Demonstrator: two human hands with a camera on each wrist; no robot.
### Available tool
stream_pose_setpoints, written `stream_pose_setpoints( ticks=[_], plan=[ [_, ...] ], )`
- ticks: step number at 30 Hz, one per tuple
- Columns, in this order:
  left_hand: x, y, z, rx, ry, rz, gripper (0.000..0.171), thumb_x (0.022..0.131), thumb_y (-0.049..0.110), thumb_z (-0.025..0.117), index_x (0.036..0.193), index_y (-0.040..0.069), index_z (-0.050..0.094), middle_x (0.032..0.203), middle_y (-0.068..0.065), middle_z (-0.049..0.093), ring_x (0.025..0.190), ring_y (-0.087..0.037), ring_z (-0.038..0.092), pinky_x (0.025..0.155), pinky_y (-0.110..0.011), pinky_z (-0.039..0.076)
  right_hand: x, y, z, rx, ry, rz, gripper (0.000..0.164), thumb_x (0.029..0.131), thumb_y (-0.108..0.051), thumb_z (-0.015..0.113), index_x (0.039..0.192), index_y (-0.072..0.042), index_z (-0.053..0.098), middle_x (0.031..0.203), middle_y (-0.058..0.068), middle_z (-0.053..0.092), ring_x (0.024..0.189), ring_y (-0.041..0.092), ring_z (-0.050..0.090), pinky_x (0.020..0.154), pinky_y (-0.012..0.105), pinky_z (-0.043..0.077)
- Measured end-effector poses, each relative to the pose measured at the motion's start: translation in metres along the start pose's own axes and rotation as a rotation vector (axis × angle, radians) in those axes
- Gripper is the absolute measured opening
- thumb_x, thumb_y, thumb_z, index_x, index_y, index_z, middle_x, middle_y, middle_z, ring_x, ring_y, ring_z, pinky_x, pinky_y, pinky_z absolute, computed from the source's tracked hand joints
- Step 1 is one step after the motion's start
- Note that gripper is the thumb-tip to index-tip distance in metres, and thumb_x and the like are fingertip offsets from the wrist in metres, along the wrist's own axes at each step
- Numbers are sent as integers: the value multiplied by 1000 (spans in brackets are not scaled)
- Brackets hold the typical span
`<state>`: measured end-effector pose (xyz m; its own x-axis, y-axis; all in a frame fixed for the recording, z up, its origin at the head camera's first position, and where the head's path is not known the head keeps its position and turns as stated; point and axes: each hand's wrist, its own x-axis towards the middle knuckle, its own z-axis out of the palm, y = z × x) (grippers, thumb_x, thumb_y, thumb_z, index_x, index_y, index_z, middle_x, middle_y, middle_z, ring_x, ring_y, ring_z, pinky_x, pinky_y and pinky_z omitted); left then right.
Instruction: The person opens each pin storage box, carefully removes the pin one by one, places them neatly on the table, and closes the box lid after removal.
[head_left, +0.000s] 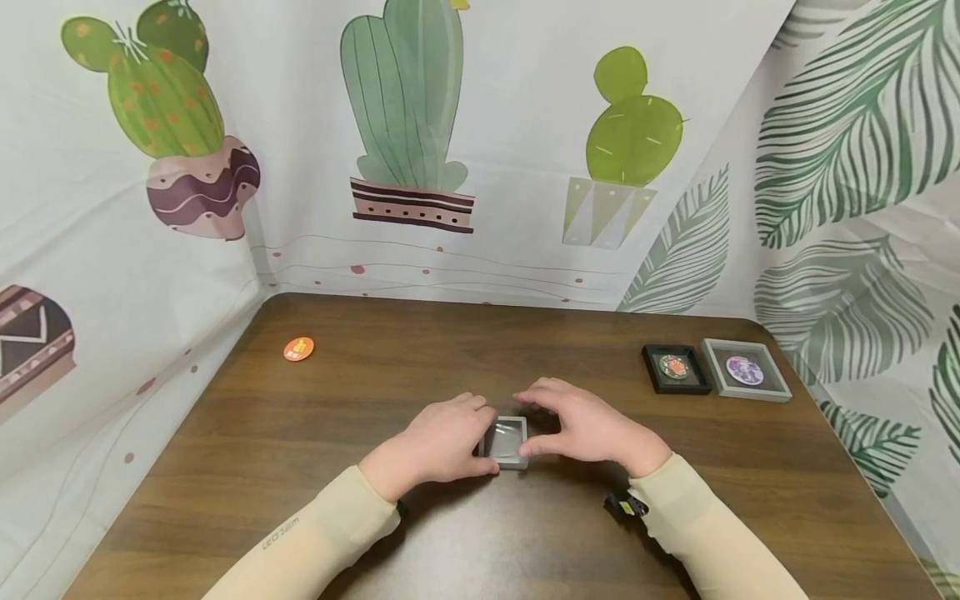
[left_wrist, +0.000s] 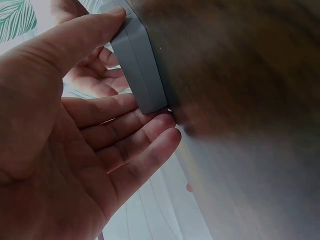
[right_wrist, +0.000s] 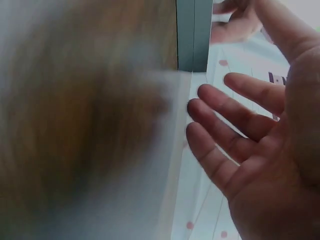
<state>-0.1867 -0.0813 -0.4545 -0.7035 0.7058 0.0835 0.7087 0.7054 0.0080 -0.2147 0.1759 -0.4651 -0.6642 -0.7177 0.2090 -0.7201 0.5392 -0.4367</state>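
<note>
A small grey square display frame with a shiny clear window lies on the wooden table between the two hands. My left hand holds it by its left side, the thumb on one corner and the fingers at the opposite end. The left wrist view shows the grey side wall of the frame between thumb and fingers. On the right, my right hand is spread beside the frame, its thumb near the right edge; whether it touches is unclear. In the right wrist view its fingers are loosely extended, apart from the frame.
A round orange badge lies at the table's back left. Toward the back right stand a black frame holding a round badge and a larger grey frame holding a purple-white badge. Printed cloth hangs behind the table.
</note>
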Motion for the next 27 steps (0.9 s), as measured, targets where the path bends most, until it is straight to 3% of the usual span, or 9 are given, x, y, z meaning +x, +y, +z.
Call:
stream_pose_setpoints(
  ticks=[4,8,13,27],
  plan=[
    [0,0,0,0,7,4,53,73,60,75,100,16,63,89,8,48,82,-13,46,63,-29,46,-2,10,-7,-49,67,33,74,82,-62,69,137,-14,56,122,-4,58,111,7,52,94,34,45],
    [0,0,0,2,5,5,53,73,60,75,99,16,63,87,8,47,81,-12,45,62,-29,45,-6,21,-14,-109,126,132,73,85,-65,64,137,-15,56,123,-5,56,114,8,49,95,37,45],
    [0,0,0,1,-2,-1,53,73,60,74,101,16,63,88,8,47,82,-12,45,62,-29,45,-11,33,-22,-163,181,277,73,88,-66,59,138,-14,55,127,0,55,120,18,49,98,43,43],
    [-1,0,0,-2,5,1,52,73,59,74,100,17,62,87,9,46,81,-12,44,60,-29,45,-28,66,-41,-226,292,517,79,89,-67,56,142,-9,50,133,13,51,124,33,43,95,55,41]
  ],
)
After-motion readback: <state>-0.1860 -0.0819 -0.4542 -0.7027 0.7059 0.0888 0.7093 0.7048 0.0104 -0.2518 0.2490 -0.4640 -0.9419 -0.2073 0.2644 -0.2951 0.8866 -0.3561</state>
